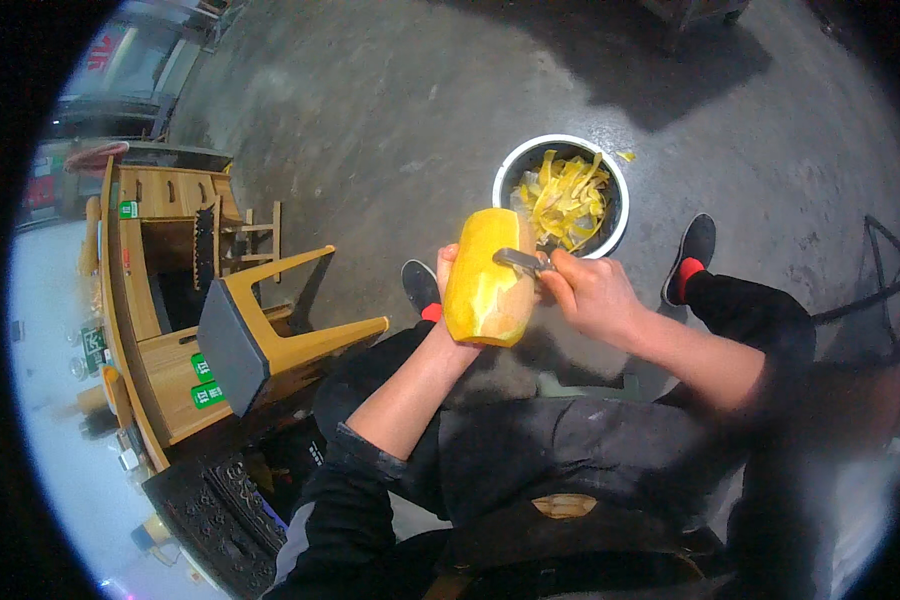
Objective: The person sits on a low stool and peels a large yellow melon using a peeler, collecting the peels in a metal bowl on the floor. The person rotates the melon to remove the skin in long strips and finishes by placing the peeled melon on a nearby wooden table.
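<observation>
The bare left hand (pixel 447 264), mostly hidden, ends the bare left forearm (pixel 410 395), which slants far and rightward. The bare right hand (pixel 598 296) curls its fingers in a grip, the bare right forearm (pixel 702 362) slanting far and leftward.

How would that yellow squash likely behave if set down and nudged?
The squash would probably roll on its side, given its rounded form. Its peeled yellow surface may be slippery. Showing no sag while held up, it seems stiff.
</observation>
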{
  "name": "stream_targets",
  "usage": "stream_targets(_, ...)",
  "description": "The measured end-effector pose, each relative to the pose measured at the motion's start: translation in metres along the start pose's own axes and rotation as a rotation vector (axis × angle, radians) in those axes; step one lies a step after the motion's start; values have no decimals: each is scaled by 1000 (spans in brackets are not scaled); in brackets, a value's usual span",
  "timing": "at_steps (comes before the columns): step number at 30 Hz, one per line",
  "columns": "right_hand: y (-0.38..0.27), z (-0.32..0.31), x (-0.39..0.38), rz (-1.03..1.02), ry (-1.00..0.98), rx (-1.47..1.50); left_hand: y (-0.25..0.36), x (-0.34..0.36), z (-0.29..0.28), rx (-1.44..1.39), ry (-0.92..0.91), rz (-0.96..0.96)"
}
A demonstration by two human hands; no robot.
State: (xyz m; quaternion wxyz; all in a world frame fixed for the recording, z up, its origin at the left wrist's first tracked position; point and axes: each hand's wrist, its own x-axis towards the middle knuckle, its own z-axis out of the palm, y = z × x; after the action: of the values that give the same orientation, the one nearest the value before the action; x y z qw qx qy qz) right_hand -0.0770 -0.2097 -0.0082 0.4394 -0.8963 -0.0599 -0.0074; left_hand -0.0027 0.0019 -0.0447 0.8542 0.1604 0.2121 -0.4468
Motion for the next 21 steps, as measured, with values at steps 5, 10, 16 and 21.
stream_targets(5,42,15,11,188,78,-21,-6,-1,15,42,-38,-124)
stream_targets(10,87,35,25,615,3,111,-10,-4,23,51,-71,-208)
stream_targets(16,51,32,21,482,40,211,0,9,-3,-166,-228,-187)
stream_targets(21,-8,8,-11,13,-47,175,6,8,-15,-120,-291,-81)
